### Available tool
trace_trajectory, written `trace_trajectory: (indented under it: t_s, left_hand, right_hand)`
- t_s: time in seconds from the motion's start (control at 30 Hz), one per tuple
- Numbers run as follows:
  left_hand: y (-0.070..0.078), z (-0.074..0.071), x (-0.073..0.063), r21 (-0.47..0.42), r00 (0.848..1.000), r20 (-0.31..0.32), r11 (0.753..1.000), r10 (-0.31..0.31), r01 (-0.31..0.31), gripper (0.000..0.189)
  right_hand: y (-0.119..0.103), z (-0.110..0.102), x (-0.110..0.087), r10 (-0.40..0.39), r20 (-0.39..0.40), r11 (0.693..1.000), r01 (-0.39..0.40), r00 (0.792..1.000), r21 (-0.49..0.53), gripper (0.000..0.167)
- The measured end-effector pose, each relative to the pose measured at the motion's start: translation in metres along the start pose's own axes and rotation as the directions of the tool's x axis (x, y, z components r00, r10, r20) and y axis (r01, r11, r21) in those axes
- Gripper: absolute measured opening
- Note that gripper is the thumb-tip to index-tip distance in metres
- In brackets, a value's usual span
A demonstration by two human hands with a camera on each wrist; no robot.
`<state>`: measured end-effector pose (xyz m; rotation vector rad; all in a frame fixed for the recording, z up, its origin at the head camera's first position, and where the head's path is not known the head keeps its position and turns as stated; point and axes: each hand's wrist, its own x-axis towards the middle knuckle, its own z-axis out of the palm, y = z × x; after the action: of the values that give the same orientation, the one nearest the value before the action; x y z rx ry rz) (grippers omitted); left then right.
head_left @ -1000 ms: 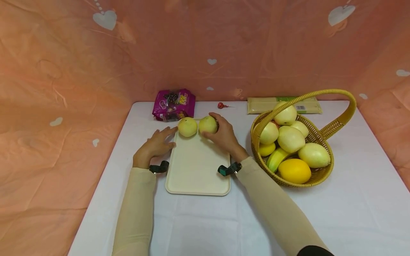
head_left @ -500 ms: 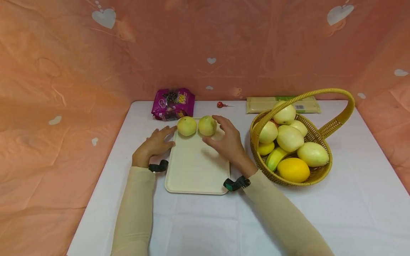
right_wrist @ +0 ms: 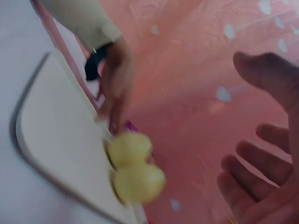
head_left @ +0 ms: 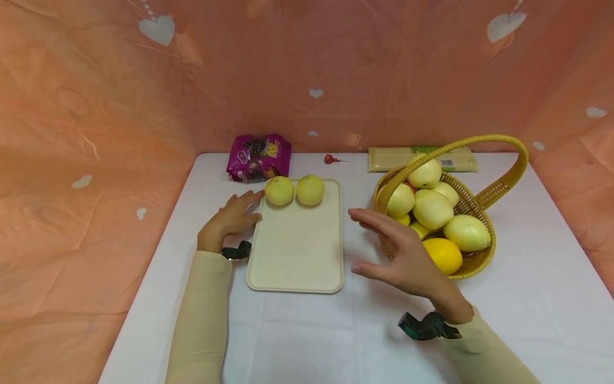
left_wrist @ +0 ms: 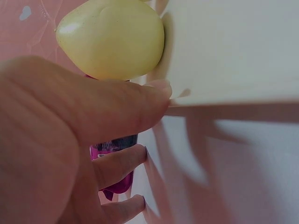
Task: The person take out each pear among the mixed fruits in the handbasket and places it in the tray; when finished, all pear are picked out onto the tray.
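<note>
Two round pale yellow-green fruits stand side by side at the far end of a cream tray [head_left: 295,250], the left fruit [head_left: 279,191] in the corner and the right fruit [head_left: 310,190] beside it. My left hand [head_left: 232,221] lies along the tray's left edge, fingers spread. In the left wrist view its thumb [left_wrist: 126,109] is right at the rim, just under the left fruit. My right hand [head_left: 403,256] is off the tray's right side, in front of the basket, with its fingers apart and holding nothing. The right wrist view shows its palm bare.
A woven basket [head_left: 494,193] with a tall handle stands at the right, filled with several pale fruits and a yellow one [head_left: 446,256]. Behind the tray lie a purple snack bag [head_left: 260,158], a small red object [head_left: 329,159] and a flat beige packet [head_left: 390,159].
My right hand has let go of the right fruit and moved right and toward me, over to the basket's front. The left hand and both fruits on the tray stay in place.
</note>
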<state>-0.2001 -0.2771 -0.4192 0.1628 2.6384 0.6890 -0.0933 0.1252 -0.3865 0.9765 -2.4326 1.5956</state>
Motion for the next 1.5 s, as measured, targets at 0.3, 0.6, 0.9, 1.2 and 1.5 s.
trace_trajectory:
  t_s: [0.3, 0.6, 0.9, 1.2, 1.5]
  left_hand:
    - [-0.002, 0.002, -0.001, 0.014, 0.999, -0.024, 0.999, 0.030, -0.030, 0.071]
    - [-0.004, 0.003, 0.000, 0.018, 0.999, -0.028, 0.999, 0.033, -0.033, 0.071]
    - [-0.004, 0.002, 0.000, 0.021, 0.999, -0.025, 0.999, 0.029, -0.028, 0.071]
    - [-0.003, 0.002, 0.001, 0.020, 1.000, -0.015, 1.000, 0.018, -0.018, 0.072]
    - [-0.003, 0.002, 0.000, 0.021, 1.000, -0.014, 1.000, 0.015, -0.015, 0.071]
  right_hand:
    - [0.010, -0.075, -0.048, 0.009, -0.142, 0.994, -0.023, 0.990, -0.102, 0.100]
    - [0.015, -0.123, -0.077, 0.132, -0.246, 0.935, -0.202, 0.960, -0.290, 0.096]
    - [0.027, -0.138, -0.080, 0.278, -0.232, 0.742, -0.362, 0.932, -0.565, 0.092]
    - [0.041, -0.136, -0.071, 0.351, -0.159, 0.682, -0.368, 0.923, -0.632, 0.076]
    - [0.046, -0.138, -0.064, 0.381, -0.119, 0.659, -0.359, 0.917, -0.661, 0.064]
